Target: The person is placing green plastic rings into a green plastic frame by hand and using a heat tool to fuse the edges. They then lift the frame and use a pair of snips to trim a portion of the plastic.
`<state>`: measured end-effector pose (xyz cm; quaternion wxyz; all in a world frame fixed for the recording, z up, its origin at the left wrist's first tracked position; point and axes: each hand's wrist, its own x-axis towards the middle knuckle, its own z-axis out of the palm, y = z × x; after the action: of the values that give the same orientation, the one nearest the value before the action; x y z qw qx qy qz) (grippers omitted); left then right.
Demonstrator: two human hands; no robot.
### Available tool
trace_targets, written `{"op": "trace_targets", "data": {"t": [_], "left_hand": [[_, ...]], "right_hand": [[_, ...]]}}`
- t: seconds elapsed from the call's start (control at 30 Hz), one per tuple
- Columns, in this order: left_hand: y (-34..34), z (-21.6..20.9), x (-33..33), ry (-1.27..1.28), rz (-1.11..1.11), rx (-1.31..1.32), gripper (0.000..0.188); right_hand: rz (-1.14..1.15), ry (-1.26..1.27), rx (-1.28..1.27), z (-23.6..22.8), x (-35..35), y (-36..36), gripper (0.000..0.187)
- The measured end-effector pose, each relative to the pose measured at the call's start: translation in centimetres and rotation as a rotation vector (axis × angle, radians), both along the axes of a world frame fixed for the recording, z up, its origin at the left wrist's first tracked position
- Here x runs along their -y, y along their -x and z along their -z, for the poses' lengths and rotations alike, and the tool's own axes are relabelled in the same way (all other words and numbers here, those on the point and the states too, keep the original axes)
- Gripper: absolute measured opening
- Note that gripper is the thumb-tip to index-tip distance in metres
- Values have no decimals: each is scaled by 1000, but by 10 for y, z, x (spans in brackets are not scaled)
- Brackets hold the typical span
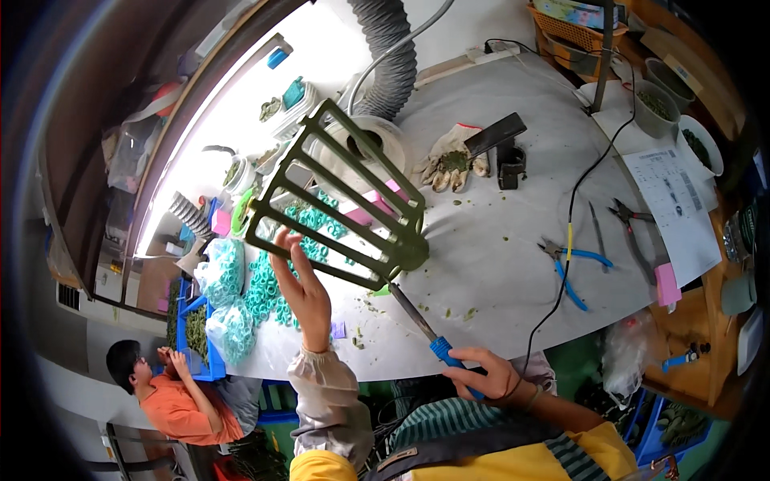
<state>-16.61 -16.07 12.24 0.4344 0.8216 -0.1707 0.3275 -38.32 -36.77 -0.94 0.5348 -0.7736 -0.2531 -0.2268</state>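
A large olive-green slatted plastic cage stands tilted in the middle, its wide end up and to the left, its solid hub end low on the right. My left hand is at its lower left corner, fingers stretched upward, fingertips at the bar; how firmly they bear on it I cannot make out. In my right hand is a soldering iron with a blue handle and a metal shaft. Its tip reaches the cage's lower edge beside the hub; whether it touches is unclear. A black cord runs up from my right hand.
Teal rings lie loose and in bags at the left. Blue-handled pliers, a work glove and a printed sheet lie to the right. A grey duct hangs behind. At far left sits a person in orange.
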Motion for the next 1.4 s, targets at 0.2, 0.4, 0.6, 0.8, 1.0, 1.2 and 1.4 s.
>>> {"op": "trace_targets", "data": {"t": [0.2,0.4,0.6,0.8,1.0,1.2,1.4], "left_hand": [[-25,5,-32,325,188,-250,30],[-21,8,-32,390,198,-289,30],[-7,8,-16,339,221,-236,28],[-2,9,-4,276,184,-146,25],[-5,11,-9,179,131,-53,24],[-7,12,-5,178,139,-46,25],[-6,37,-9,242,204,-107,24]], "right_hand": [[171,-8,130,-19,17,7,45],[197,-23,157,-13,16,-3,47],[-23,-31,48,3,-7,-21,49],[137,-43,115,0,-11,-21,48],[226,-53,160,-8,2,-5,46],[363,-88,80,-13,8,-37,35],[300,-99,24,-12,20,-53,33]]}}
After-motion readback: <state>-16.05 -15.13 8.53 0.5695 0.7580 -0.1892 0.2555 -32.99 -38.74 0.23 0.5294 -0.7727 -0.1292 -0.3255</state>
